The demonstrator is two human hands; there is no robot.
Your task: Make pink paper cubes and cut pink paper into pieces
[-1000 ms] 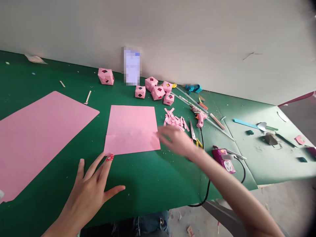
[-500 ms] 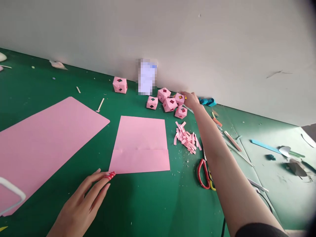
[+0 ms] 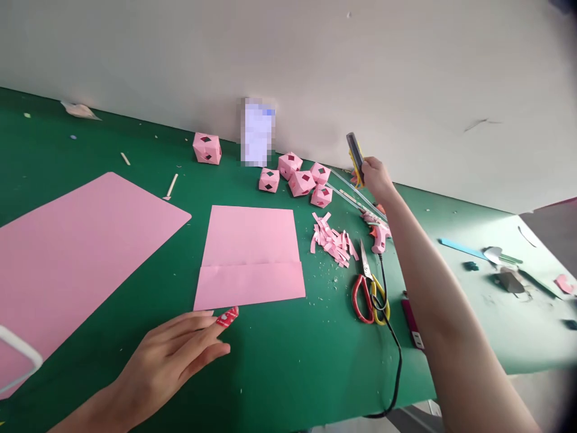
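Note:
My right hand (image 3: 377,175) is raised near the wall at the back of the table, closed round a long grey and yellow tool (image 3: 355,157) that looks like a utility knife. My left hand (image 3: 184,349) is open, fingers stretched, one tip wrapped in red patterned tape. Its fingers lie at the lower left edge of a pink paper sheet (image 3: 250,240); whether they touch it I cannot tell. A crease runs across the sheet. Several pink folded paper shapes with diamond openings (image 3: 301,183) sit behind it, and another (image 3: 207,148) stands apart on the left.
Pink paper strips (image 3: 334,242) lie right of the sheet, beside red and yellow scissors (image 3: 367,294) and a pink glue gun (image 3: 379,234) with a black cord. A larger pink sheet (image 3: 90,258) covers the left. A blurred-out upright panel (image 3: 258,133) leans on the wall.
My right hand has lifted from the table behind the paper shapes, bringing up the utility knife. My left hand has shifted right along the sheet's lower edge. The view has moved slightly.

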